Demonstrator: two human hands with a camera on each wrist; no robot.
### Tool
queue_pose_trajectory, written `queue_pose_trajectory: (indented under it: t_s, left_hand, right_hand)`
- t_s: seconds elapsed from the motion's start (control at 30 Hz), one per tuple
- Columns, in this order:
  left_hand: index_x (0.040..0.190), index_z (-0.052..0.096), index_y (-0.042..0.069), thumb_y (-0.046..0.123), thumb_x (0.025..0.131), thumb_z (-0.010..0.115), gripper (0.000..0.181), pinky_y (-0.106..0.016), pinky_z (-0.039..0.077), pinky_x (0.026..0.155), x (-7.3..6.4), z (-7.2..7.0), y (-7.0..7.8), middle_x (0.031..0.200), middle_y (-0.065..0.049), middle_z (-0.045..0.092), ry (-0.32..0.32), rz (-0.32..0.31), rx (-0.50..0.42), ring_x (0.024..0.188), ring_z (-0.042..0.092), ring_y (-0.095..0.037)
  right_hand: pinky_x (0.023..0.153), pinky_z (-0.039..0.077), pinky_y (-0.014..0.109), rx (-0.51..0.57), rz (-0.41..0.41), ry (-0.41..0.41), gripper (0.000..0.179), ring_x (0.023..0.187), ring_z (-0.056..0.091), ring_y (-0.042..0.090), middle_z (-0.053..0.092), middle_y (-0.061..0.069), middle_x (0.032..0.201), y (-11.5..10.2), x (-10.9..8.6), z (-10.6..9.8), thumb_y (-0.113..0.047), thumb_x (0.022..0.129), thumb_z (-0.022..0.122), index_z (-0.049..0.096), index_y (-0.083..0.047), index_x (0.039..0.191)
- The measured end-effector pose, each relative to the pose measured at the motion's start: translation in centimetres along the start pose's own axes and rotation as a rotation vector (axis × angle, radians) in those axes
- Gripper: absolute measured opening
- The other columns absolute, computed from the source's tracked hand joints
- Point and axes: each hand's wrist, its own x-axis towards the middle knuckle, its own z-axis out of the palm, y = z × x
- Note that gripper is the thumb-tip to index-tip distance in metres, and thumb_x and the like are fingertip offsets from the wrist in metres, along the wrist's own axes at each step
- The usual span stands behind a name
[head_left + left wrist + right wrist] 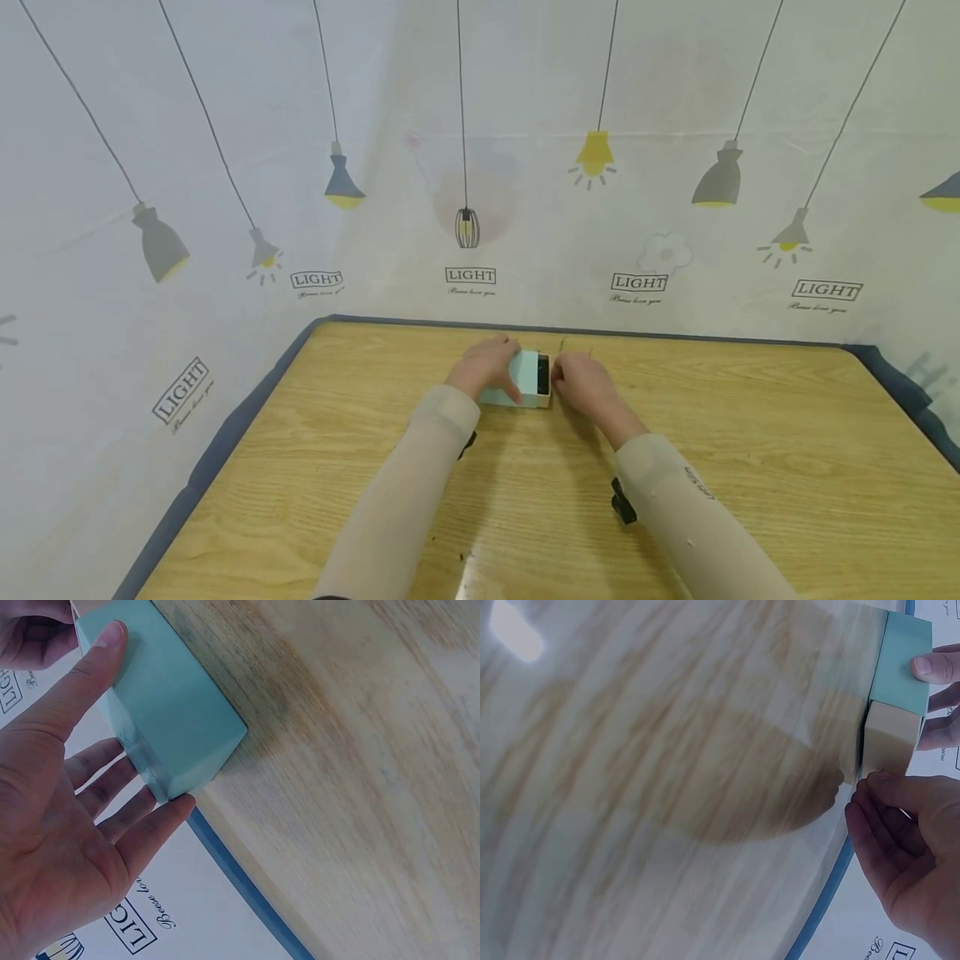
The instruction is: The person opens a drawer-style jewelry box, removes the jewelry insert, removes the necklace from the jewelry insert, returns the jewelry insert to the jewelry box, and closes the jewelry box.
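Observation:
A pale teal sliding box [527, 372] lies near the table's far edge. Its cream inner tray [889, 735] sticks partway out of the teal sleeve on the right, with something black [543, 375] showing inside. My left hand [487, 369] grips the sleeve, thumb on the near side and fingers round the far side, as the left wrist view also shows. At the tray's outer end, my right hand [919, 840] has its fingers curled, with thumb and fingertips pinching the end. The exact spot pinched is hidden by the fingers.
The wood-grain table [360, 450] has a blue edge along the wall. Behind it hangs a white sheet [525, 100] printed with lamps. Small dark specks [462, 557] lie near the front, and thin dark marks [562, 343] show behind the right hand.

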Motion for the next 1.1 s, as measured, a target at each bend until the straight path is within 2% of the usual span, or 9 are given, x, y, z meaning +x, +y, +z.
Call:
queue_pose_trajectory:
  t_s: [0.1,0.3,0.77,1.1]
  left_hand:
    - [0.15,0.043,0.013,0.034,0.073,0.09,0.092,-0.04,0.043,0.114,0.09,0.09,-0.1,0.152,-0.007,0.043,0.003,-0.003,-0.004,0.135,0.048,-0.028]
    - [0.147,0.046,0.013,0.035,0.072,0.09,0.091,-0.039,0.046,0.109,0.21,0.31,-0.22,0.145,-0.006,0.049,0.011,-0.003,-0.006,0.127,0.052,-0.025]
    - [0.146,0.047,0.013,0.035,0.072,0.09,0.089,-0.036,0.049,0.103,0.34,0.4,-0.23,0.137,-0.005,0.053,0.022,-0.002,-0.003,0.117,0.055,-0.022]
    - [0.147,0.046,0.014,0.036,0.072,0.09,0.09,-0.037,0.048,0.106,0.3,0.34,-0.06,0.139,-0.004,0.052,0.014,0.004,0.008,0.122,0.054,-0.023]
  right_hand:
    - [0.075,0.057,0.039,0.002,0.002,0.002,0.005,0.079,0.063,0.021,0.071,0.008,0.089,0.07,0.0,0.03,-0.008,0.092,0.068,0.071,-0.006,0.089]
    - [0.074,0.056,0.038,-0.007,-0.015,0.024,0.006,0.077,0.061,0.02,0.07,0.008,0.086,0.11,-0.2,0.0,-0.005,0.091,0.068,0.07,-0.005,0.086]
    - [0.078,0.057,0.041,-0.02,-0.008,0.011,0.004,0.082,0.064,0.023,0.071,0.01,0.089,0.45,0.0,0.1,-0.007,0.091,0.069,0.071,-0.005,0.087]
    - [0.076,0.057,0.04,-0.017,-0.012,0.004,0.004,0.081,0.064,0.022,0.071,0.009,0.089,0.67,-0.18,-0.07,-0.007,0.091,0.069,0.07,-0.006,0.087]
